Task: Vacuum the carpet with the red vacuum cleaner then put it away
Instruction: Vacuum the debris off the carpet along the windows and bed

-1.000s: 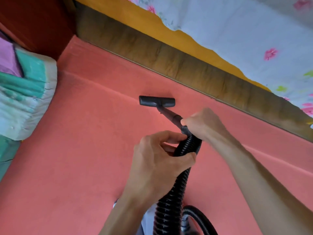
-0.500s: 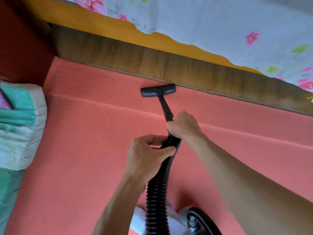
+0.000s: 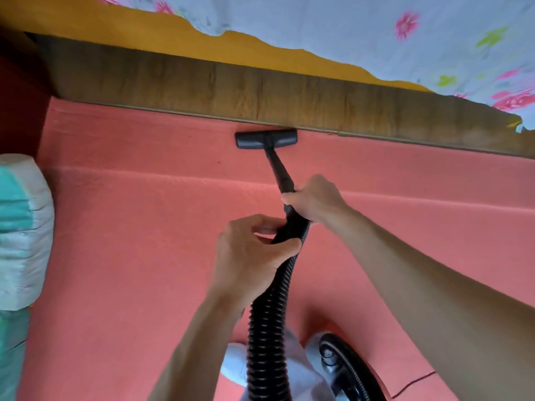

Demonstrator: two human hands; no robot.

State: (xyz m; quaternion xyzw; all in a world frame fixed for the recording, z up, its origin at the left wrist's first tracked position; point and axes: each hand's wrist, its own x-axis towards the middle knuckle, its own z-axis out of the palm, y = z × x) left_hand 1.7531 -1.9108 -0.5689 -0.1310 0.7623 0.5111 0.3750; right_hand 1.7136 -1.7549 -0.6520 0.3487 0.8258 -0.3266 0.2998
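The black vacuum nozzle (image 3: 265,139) lies flat on the red carpet (image 3: 130,241), right against the wooden bed base (image 3: 202,85). A thin black wand (image 3: 278,169) runs back from it to a ribbed black hose (image 3: 267,328). My right hand (image 3: 314,198) grips the wand where it meets the hose. Just behind it my left hand (image 3: 249,256) holds the hose, fingers curled round it. Part of the vacuum's black body or hose loop (image 3: 347,369) shows at the bottom edge; the red body is out of view.
A bed with a yellow mattress edge (image 3: 144,30) and floral sheet (image 3: 376,33) runs across the top. A folded teal and white quilt (image 3: 20,233) sits at the left edge. A thin cord (image 3: 414,382) lies on the carpet at bottom right. My knees (image 3: 237,363) are at the bottom.
The nozzle has slid forward across the carpet until it meets the bed base. Both hands kept their grip and moved forward with the wand and hose.
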